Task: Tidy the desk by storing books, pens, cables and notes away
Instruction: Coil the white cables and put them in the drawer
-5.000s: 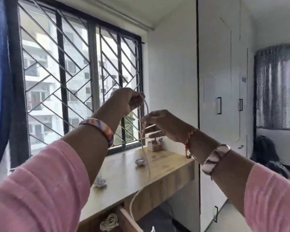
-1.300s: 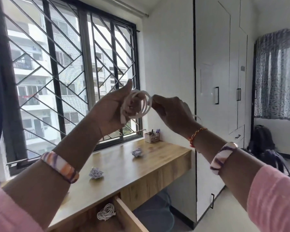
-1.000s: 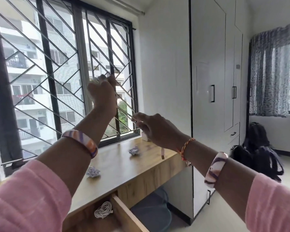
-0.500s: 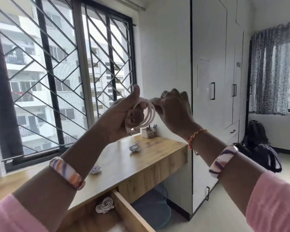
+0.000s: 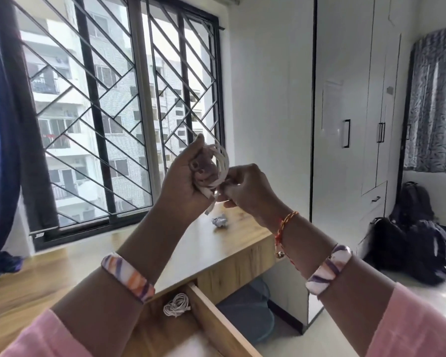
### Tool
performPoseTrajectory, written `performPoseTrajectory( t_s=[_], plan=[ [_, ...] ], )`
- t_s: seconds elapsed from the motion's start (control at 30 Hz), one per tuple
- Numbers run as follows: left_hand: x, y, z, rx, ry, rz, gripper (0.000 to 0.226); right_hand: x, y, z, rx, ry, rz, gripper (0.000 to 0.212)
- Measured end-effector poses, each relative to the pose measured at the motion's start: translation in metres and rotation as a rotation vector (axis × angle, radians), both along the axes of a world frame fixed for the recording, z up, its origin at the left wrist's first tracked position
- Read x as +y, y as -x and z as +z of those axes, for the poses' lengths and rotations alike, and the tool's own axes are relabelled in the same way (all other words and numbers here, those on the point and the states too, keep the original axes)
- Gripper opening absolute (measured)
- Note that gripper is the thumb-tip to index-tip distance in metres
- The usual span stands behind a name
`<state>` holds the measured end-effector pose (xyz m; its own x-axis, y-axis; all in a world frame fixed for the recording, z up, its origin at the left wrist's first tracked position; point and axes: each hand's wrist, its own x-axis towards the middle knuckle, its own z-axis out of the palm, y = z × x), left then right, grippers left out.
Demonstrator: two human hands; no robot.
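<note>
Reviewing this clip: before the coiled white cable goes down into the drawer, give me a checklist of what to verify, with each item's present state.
1. Coil held: ok. The left hand grips the white cable, wound in loops.
2. Loose end secured: cannot tell. The right hand pinches the cable near the plug end, which hangs below the coil; whether it is tucked in does not show.
3. Drawer open: ok. The drawer is pulled out below the desk.
4. Room in drawer: ok. One bundled cable lies inside, with bare wood around it.
5. Desk tidied: not ok. A crumpled paper sits on top.
</note>
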<state>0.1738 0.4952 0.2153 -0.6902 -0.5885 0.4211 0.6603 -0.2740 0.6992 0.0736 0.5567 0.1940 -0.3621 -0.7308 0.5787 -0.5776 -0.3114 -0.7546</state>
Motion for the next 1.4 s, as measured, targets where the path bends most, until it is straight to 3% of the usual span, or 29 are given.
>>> performPoseTrajectory(
  t_s=[0.1,0.33,0.47,0.57,0.73,0.9,1.03,1.13,1.2,1.27,1.33,1.4],
  plan=[
    [-0.005,-0.004,-0.008,-0.079,0.104,0.151,0.033,-0.002,-0.005,0.005,-0.358,0.043,0.156,0.006],
    [-0.016,-0.011,-0.019,-0.167,0.119,0.381,0.027,-0.001,-0.015,0.005,-0.66,0.077,0.355,0.005],
    [-0.011,-0.014,-0.018,-0.138,0.038,0.321,0.033,-0.002,-0.012,0.0,-0.605,-0.005,0.484,0.016],
    [-0.01,-0.016,-0.016,-0.112,0.037,0.209,0.033,0.002,-0.012,-0.002,-0.543,-0.004,0.573,0.008],
    [-0.007,-0.019,-0.018,-0.235,0.188,0.187,0.027,0.005,-0.013,-0.003,-0.593,0.036,0.421,0.032],
    [-0.007,-0.024,-0.019,-0.348,0.472,0.364,0.021,0.008,-0.022,-0.005,-0.608,0.141,0.267,0.023],
    [0.008,-0.029,-0.001,-0.388,0.712,0.755,0.015,0.003,-0.026,0.001,-0.485,0.269,0.134,0.021],
    [0.018,-0.033,0.012,-0.423,0.845,0.952,0.018,0.009,-0.025,0.011,-0.335,0.295,0.16,0.021],
    [0.019,-0.04,0.019,-0.452,0.792,0.899,0.023,0.019,-0.02,0.017,-0.242,0.204,0.306,0.016],
    [0.018,-0.052,0.025,-0.417,0.56,0.635,0.02,0.028,-0.01,0.021,-0.258,0.114,0.401,0.007],
    [0.019,-0.059,0.026,-0.352,0.304,0.353,0.014,0.027,0.003,0.021,-0.188,0.13,0.253,0.005],
    [0.017,-0.057,0.023,-0.3,0.141,0.217,0.023,0.022,0.006,0.016,0.028,0.16,0.031,0.006]
  ],
)
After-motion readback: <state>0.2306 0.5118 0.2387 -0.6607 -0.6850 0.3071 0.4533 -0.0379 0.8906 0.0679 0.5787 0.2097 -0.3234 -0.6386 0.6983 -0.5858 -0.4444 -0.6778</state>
